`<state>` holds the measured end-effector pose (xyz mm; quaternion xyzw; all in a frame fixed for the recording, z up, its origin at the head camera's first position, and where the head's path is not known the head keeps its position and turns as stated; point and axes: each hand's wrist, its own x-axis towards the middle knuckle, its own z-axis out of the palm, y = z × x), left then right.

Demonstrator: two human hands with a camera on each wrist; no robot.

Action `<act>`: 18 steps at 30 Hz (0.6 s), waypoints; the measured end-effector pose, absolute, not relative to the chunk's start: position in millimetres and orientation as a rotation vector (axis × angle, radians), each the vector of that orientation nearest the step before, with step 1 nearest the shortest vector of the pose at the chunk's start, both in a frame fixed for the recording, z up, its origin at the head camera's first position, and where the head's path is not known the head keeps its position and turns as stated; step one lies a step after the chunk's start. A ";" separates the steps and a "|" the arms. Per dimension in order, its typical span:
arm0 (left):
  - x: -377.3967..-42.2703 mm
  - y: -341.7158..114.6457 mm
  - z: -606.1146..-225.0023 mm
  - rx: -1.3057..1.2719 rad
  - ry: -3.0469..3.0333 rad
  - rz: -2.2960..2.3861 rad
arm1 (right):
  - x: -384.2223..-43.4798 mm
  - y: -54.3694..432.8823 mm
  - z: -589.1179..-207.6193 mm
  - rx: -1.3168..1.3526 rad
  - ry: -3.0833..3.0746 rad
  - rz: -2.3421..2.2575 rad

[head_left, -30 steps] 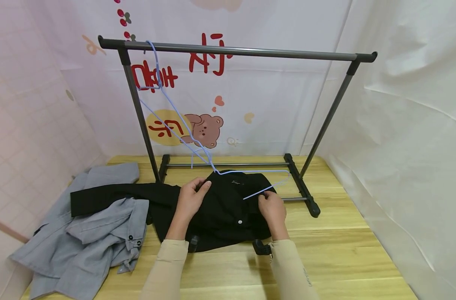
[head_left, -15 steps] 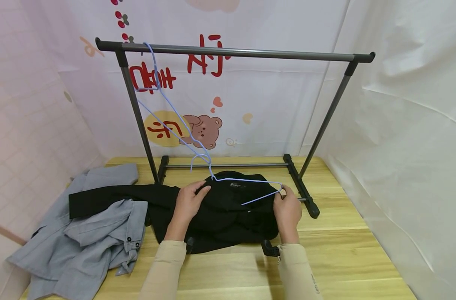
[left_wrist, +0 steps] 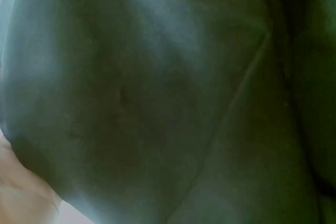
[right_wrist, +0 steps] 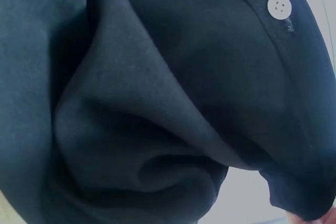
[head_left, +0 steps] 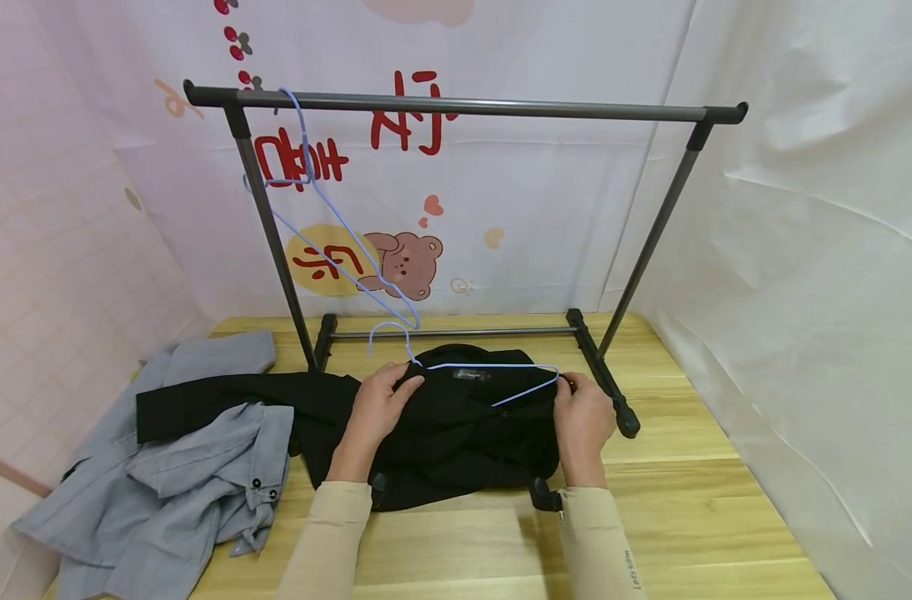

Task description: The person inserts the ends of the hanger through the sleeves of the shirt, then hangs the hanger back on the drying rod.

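A black shirt (head_left: 456,450) with a neck label lies bunched on the table, one sleeve stretched left. A thin blue clothes hanger (head_left: 493,365) lies at its collar opening, hook pointing up-left; its left arm is hidden in the cloth. My left hand (head_left: 373,412) pinches the shirt by the collar, right at the hanger's neck. With thumb and fingers, my right hand (head_left: 585,417) grips the shirt's opposite edge at the hanger's right end. Dark cloth (left_wrist: 157,98) fills the left wrist view. A white button (right_wrist: 279,7) shows on the shirt in the right wrist view.
A dark metal clothes rack (head_left: 493,107) stands behind, its feet on the wooden table (head_left: 696,500). Another blue hanger (head_left: 351,229) hangs from its rail at the left. A grey-blue denim garment (head_left: 178,508) is heaped at the left, partly under the black sleeve.
My right hand has moved right along the shirt's edge to the hanger's end. The hanger has dropped toward the collar, its hook shifting left and down. My left hand stays nearly in place.
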<state>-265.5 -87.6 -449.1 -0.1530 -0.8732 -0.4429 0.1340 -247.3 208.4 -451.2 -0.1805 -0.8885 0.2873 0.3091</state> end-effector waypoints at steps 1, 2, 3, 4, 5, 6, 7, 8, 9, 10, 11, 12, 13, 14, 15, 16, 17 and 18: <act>-265.7 -88.1 -449.3 -0.452 -2.528 -1.279 | -247.4 208.9 -450.3 -0.472 -2.341 0.760; -265.8 -88.5 -449.3 -0.460 -2.524 -1.273 | -247.8 209.6 -449.6 -0.466 -2.335 0.763; -266.0 -88.9 -449.5 -0.469 -2.518 -1.267 | -248.1 210.2 -448.9 -0.463 -2.334 0.763; -266.3 -89.2 -449.7 -0.477 -2.515 -1.260 | -248.1 210.6 -448.3 -0.462 -2.337 0.763; -266.4 -89.3 -449.8 -0.483 -2.515 -1.252 | -247.9 211.0 -447.9 -0.464 -2.343 0.765; -266.3 -89.2 -449.7 -0.495 -2.515 -1.234 | -247.9 211.5 -447.6 -0.466 -2.351 0.764; -266.1 -89.0 -450.0 -0.508 -2.522 -1.208 | -247.7 211.7 -447.3 -0.468 -2.358 0.762; -265.8 -88.6 -450.3 -0.516 -2.531 -1.181 | -247.6 211.8 -446.8 -0.467 -2.364 0.757; -265.7 -87.9 -450.7 -0.519 -2.541 -1.153 | -247.6 211.6 -446.3 -0.462 -2.365 0.751; -265.5 -86.8 -450.9 -0.518 -2.548 -1.118 | -247.4 211.1 -445.1 -0.456 -2.362 0.745; -265.0 -85.4 -451.1 -0.507 -2.555 -1.093 | -247.0 209.5 -443.4 -0.446 -2.354 0.741; -264.5 -83.6 -451.2 -0.493 -2.559 -1.073 | -246.6 206.8 -441.7 -0.431 -2.340 0.738; -264.1 -81.4 -451.1 -0.470 -2.562 -1.061 | -245.9 202.5 -439.8 -0.412 -2.324 0.736; -264.0 -78.9 -451.1 -0.442 -2.558 -1.061 | -244.5 196.6 -438.1 -0.387 -2.307 0.737; -263.9 -76.0 -450.8 -0.415 -2.549 -1.069 | -242.4 188.9 -436.4 -0.350 -2.293 0.745; -263.4 -73.0 -450.2 -0.395 -2.537 -1.079 | -239.7 179.5 -435.2 -0.307 -2.286 0.754; -263.2 -69.8 -449.8 -0.377 -2.526 -1.101 | -236.9 169.0 -435.0 -0.255 -2.286 0.758; -263.1 -66.5 -449.2 -0.375 -2.515 -1.113 | -233.7 158.0 -435.4 -0.193 -2.295 0.763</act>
